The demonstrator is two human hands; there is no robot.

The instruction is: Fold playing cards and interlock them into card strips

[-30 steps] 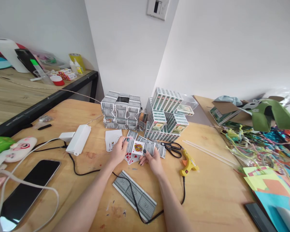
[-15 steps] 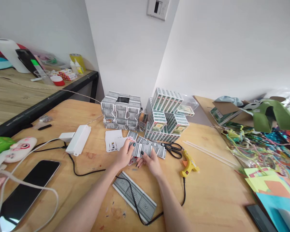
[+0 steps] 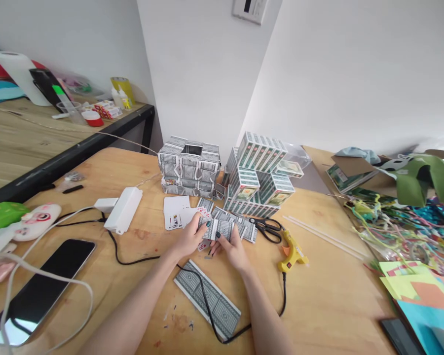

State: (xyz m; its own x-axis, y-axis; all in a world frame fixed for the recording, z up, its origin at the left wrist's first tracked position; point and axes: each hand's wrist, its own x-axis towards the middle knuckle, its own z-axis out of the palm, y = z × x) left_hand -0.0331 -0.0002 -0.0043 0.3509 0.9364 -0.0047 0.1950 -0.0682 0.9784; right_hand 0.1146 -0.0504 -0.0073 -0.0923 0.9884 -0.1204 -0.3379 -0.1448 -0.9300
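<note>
Between my hands is a strip of grey-patterned playing cards, held just above the table. My left hand grips its left end, thumb on top. My right hand pinches the other end, thumb on the card face and fingers underneath. Loose cards lie face up beyond my left hand, and more patterned cards lie behind my right. Nearer me rests a long flat panel of joined cards, with a black cord across it. Behind stands a box built of cards with a rectangular hole on top.
Stacked card boxes stand at the back. Black scissors and a yellow glue gun lie right of my hands; its cord loops past my right arm. A white power adapter and a phone are left. Coloured paper lies right.
The view has shifted slightly, so things sit a little further right in the picture. Both hands still hold the card strip in nearly the same place.
</note>
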